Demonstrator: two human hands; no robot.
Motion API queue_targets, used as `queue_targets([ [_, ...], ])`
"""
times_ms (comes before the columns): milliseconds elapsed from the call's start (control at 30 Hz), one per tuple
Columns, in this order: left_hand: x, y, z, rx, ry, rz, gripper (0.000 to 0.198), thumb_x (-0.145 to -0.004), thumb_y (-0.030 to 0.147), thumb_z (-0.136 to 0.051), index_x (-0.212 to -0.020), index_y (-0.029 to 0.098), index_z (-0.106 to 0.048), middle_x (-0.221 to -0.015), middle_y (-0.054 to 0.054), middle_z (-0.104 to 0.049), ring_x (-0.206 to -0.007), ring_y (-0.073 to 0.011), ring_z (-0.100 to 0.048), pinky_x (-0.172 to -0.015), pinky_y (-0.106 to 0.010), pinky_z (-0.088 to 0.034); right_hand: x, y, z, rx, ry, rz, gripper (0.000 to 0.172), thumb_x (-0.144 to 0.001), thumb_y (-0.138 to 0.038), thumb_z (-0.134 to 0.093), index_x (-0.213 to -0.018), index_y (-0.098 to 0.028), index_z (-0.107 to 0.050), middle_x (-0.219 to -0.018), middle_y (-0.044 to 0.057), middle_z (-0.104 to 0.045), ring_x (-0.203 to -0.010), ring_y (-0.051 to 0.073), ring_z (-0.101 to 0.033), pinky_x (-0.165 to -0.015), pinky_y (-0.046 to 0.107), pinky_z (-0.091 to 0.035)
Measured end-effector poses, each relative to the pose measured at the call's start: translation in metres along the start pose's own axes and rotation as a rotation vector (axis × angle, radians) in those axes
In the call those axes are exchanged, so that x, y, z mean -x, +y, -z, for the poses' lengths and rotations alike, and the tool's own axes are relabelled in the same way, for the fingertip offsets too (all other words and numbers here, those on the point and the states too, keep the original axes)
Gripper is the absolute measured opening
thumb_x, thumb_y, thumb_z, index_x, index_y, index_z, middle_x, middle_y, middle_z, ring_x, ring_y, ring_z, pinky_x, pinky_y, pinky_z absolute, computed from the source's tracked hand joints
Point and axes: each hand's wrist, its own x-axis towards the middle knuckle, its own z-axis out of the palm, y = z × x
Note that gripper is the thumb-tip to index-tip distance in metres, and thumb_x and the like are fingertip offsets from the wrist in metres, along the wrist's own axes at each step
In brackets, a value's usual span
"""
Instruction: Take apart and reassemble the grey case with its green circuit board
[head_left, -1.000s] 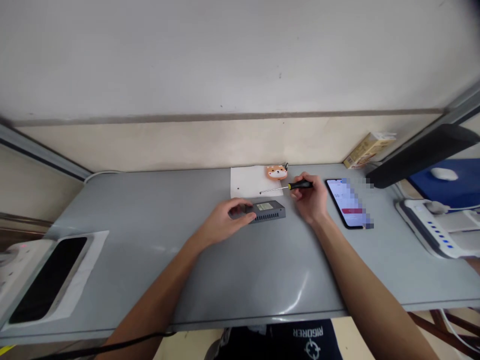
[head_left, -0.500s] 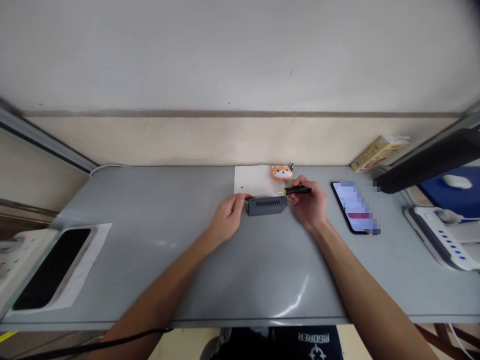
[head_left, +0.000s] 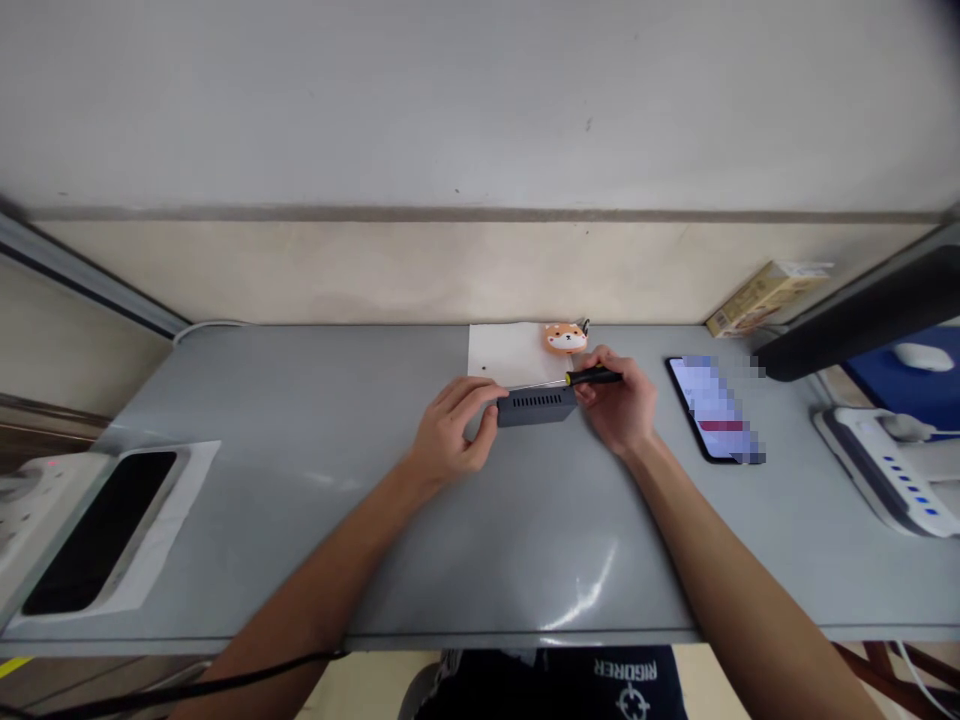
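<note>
A grey worktop (head_left: 315, 420) runs along a pale wall. On it lie a white sheet of paper (head_left: 504, 352) at the back edge, a small orange animal-face charm (head_left: 565, 338) on the sheet's right corner, and a dark vented box (head_left: 535, 407) just in front. Further right — a lit phone (head_left: 714, 408), a tan carton (head_left: 765, 284) and a white power strip (head_left: 885, 468). Far left, a black slab on white paper (head_left: 105, 530).

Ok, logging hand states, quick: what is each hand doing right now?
Left hand: closed on the end of the grey box.
Right hand: closed around the screwdriver.
</note>
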Motion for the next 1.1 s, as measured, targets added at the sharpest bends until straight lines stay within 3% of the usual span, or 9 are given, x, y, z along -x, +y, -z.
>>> queue_targets([
  [300, -0.002, -0.002, 0.0, -0.069, -0.06, -0.029, 0.028, -0.094, 0.009, -0.051, -0.117, 0.022, -0.062, -0.103, -0.006, -0.072, -0.094, -0.0195, -0.067, -0.086, -0.037, -0.056, -0.005, 0.002, 0.001, -0.018, 0.027, 0.026, 0.019, -0.084, -0.032, -0.064, -0.072, -0.019, -0.067, -0.078, -0.001, -0.056, -0.056, 0.007, -0.044, -0.052, 0.024, -0.037],
  [467, -0.004, 0.002, 0.005, -0.103, -0.11, -0.026, 0.024, -0.095, 0.012, -0.05, -0.113, 0.022, -0.062, -0.099, -0.006, -0.072, -0.089, -0.0198, -0.066, -0.084, -0.038, -0.055, -0.01, 0.011, 0.005, 0.347, 0.137, 0.101, 0.024, -0.089, -0.046, -0.069, -0.083, -0.023, -0.073, -0.08, 0.0, -0.066, -0.064, 0.01, -0.054, -0.056, 0.022, -0.039],
  [667, -0.004, 0.006, 0.006, -0.17, -0.121, -0.057, 0.021, -0.092, 0.023, -0.061, -0.112, 0.022, -0.061, -0.106, -0.008, -0.075, -0.091, -0.0223, -0.069, -0.084, -0.04, -0.054, -0.006, 0.014, -0.003, 0.622, 0.018, 0.128, 0.036, -0.091, -0.057, -0.065, -0.1, -0.025, -0.077, -0.085, 0.002, -0.074, -0.068, 0.012, -0.057, -0.06, 0.023, -0.041],
  [967, -0.009, 0.001, 0.016, -0.211, -0.11, -0.077, 0.022, -0.085, 0.018, -0.062, -0.106, 0.022, -0.061, -0.099, -0.005, -0.076, -0.087, -0.0227, -0.069, -0.081, -0.039, -0.051, -0.002, 0.014, -0.007, 0.683, -0.079, 0.053, 0.044, -0.094, -0.063, -0.057, -0.106, -0.025, -0.077, -0.098, 0.005, -0.077, -0.084, 0.016, -0.067, -0.07, 0.025, -0.048],
  [1100, -0.01, -0.001, 0.022, -0.199, -0.118, -0.053, 0.025, -0.083, 0.018, -0.06, -0.107, 0.022, -0.062, -0.1, -0.006, -0.074, -0.088, -0.0241, -0.068, -0.082, -0.041, -0.051, -0.006, 0.009, 0.002, 0.608, 0.0, 0.074, 0.043, -0.092, -0.062, -0.06, -0.101, -0.024, -0.079, -0.087, 0.003, -0.076, -0.07, 0.013, -0.058, -0.06, 0.023, -0.042],
])
